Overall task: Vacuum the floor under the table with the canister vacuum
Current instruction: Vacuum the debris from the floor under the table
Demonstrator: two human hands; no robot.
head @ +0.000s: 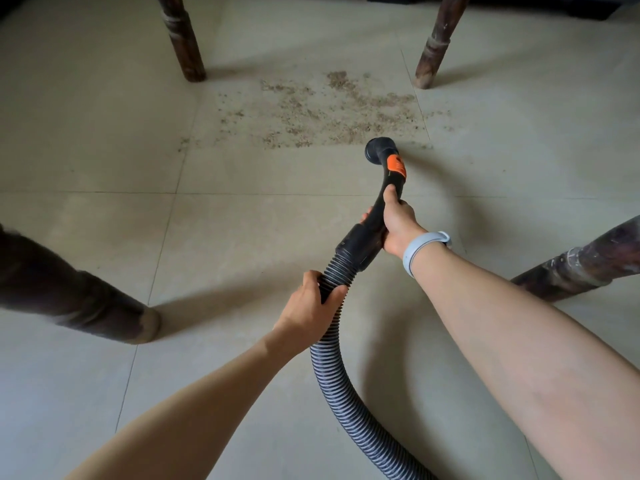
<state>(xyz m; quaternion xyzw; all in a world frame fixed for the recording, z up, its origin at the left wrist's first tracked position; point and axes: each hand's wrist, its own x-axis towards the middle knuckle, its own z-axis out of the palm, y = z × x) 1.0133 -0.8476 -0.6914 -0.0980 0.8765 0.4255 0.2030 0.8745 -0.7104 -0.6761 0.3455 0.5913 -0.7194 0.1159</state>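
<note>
Nearest, the ribbed hose (341,386) loops across the floor (104,161) and runs out of sight at the bottom; the canister itself is not in view. The left hand (313,301) is wrapped around the hose just below its cuff, and the right hand (398,226), with a pale wristband (417,251), grips the curved black handle (372,223) with the thumb laid along it. Beyond that, the round nozzle (379,148) with its orange tab (396,165) sits at the near right edge of a wide patch of brown crumbs (311,109). The crumbs lie between the two far legs (183,39), thick and unbroken. By my reckoning the work has barely begun: the tiles nearer the two close legs (79,299) look clean, but nearly the whole spill remains to be taken up.
</note>
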